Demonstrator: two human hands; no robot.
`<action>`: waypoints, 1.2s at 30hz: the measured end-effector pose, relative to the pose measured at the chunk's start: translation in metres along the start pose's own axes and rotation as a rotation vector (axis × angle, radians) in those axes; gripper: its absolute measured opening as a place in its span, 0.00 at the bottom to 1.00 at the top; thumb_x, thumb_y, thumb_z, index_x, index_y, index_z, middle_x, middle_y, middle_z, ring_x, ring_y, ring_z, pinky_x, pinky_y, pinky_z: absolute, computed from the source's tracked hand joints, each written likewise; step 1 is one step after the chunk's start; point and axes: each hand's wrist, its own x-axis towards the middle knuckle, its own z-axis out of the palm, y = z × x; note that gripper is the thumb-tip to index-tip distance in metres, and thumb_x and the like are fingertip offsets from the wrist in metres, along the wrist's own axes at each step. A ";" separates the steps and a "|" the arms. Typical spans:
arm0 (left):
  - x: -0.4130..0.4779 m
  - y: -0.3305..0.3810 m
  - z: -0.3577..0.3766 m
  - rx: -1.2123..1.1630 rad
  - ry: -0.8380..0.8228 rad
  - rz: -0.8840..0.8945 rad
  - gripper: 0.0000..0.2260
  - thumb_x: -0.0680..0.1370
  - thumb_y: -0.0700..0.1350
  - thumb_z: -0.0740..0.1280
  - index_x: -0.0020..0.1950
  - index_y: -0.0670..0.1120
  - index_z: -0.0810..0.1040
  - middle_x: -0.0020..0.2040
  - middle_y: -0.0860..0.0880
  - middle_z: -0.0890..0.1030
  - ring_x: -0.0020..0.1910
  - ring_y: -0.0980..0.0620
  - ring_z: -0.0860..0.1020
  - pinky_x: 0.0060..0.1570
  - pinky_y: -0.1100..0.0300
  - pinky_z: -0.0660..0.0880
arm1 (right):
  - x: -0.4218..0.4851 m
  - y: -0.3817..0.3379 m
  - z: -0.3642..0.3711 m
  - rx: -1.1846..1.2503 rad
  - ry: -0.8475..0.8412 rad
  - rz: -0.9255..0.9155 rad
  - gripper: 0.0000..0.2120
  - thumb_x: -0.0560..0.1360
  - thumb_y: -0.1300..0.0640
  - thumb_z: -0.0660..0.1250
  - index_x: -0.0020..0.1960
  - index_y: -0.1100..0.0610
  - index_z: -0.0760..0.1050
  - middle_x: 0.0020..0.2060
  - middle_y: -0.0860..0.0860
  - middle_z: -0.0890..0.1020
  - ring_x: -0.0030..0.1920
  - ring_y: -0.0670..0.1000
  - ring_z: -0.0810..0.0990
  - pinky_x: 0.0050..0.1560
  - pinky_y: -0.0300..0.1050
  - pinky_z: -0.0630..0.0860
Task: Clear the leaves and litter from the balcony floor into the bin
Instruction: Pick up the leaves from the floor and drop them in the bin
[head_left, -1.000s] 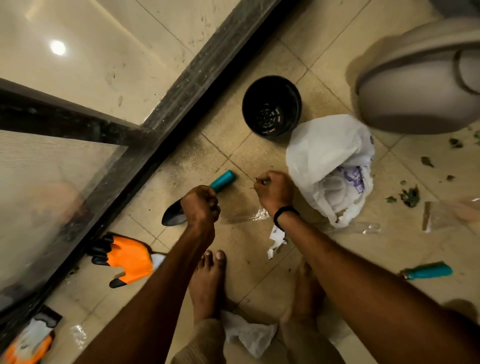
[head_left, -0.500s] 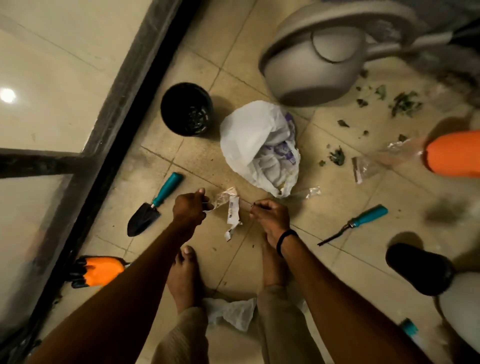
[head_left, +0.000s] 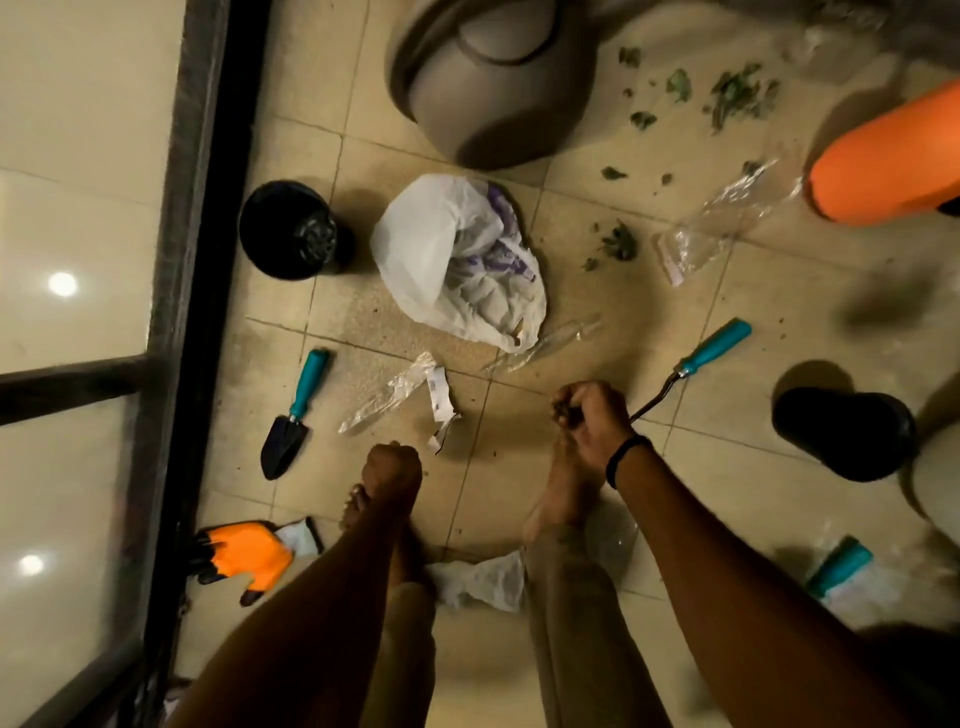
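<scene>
My left hand is curled into a fist above my left foot, its back toward me, with nothing showing in it. My right hand pinches small dark bits of litter at its fingertips. A clear wrapper with a white label lies on the tiles just ahead of my left hand. Green leaf scraps and a larger scatter of leaves lie farther off to the right. The grey bin with a swing lid stands at the top. A crumpled white plastic bag sits in front of it.
A black pot and a teal-handled trowel lie by the dark door frame. A teal hand tool, a clear bag, an orange container and a second black pot are on the right. An orange glove lies at lower left, and white paper lies between my feet.
My left hand let go of the clear wrapper, which now lies on the tiles. Both hands drew back toward me. The view rose and swung right, bringing the bin nearer the centre.
</scene>
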 end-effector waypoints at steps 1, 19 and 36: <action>0.016 -0.020 0.014 0.028 -0.006 -0.058 0.22 0.80 0.58 0.58 0.65 0.43 0.75 0.69 0.39 0.75 0.68 0.36 0.72 0.69 0.44 0.67 | 0.002 0.002 0.001 0.029 -0.014 0.021 0.12 0.67 0.70 0.52 0.31 0.61 0.70 0.28 0.57 0.76 0.27 0.53 0.71 0.26 0.40 0.64; 0.031 -0.085 0.049 0.319 0.181 0.160 0.47 0.69 0.81 0.44 0.73 0.49 0.67 0.76 0.42 0.64 0.75 0.39 0.61 0.73 0.41 0.56 | 0.056 0.146 0.039 -0.946 0.008 -0.137 0.21 0.78 0.44 0.62 0.52 0.60 0.84 0.47 0.58 0.85 0.52 0.60 0.82 0.54 0.51 0.77; 0.103 -0.120 0.060 0.049 -0.119 0.200 0.27 0.68 0.78 0.53 0.49 0.63 0.80 0.54 0.49 0.80 0.57 0.44 0.75 0.63 0.37 0.68 | 0.015 0.169 0.083 -0.848 0.040 -0.212 0.13 0.81 0.61 0.59 0.54 0.68 0.79 0.53 0.63 0.82 0.57 0.60 0.79 0.53 0.49 0.73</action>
